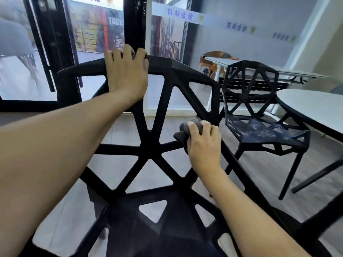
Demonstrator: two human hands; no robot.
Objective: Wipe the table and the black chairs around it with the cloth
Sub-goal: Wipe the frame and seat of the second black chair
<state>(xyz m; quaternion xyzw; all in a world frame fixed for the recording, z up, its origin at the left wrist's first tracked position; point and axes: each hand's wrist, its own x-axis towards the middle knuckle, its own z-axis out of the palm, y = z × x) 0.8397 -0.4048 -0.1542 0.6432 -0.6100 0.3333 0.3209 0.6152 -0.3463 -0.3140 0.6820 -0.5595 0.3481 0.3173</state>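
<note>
A black chair (148, 130) with an open lattice of triangular cut-outs is filling the centre and lower part of the frame, its backrest rising toward the upper middle and its seat lying along the bottom edge. The left hand (128, 75) is gripping the top rail of this backrest in the upper centre, its fingers (128, 51) curling over the far side of the rail and clamping on it. The right hand (202, 143) is sitting at the right edge of the backrest, in the middle right of the frame, with its fingers (205, 127) curling round a bunched dark grey cloth (182, 133) and pressing it against the chair's side strut. Part of the cloth is sticking out to the left of the hand and above the knuckles.

A second black chair (259, 127) of the same lattice pattern is standing at the right of the frame, its seat showing pale dusty smears. Just to its right, the round white table (315, 106) with a dark edge is reaching in from the right border, and the second chair's seat is lying close beside the table's rim. Farther back, in the upper right, a long pale table (241, 64) is standing by the wall with an orange seat (213, 66) behind it. Dark-framed glass doors (46, 52) are filling the upper left, and the floor (259, 169) is showing through the lattice of the near chair.
</note>
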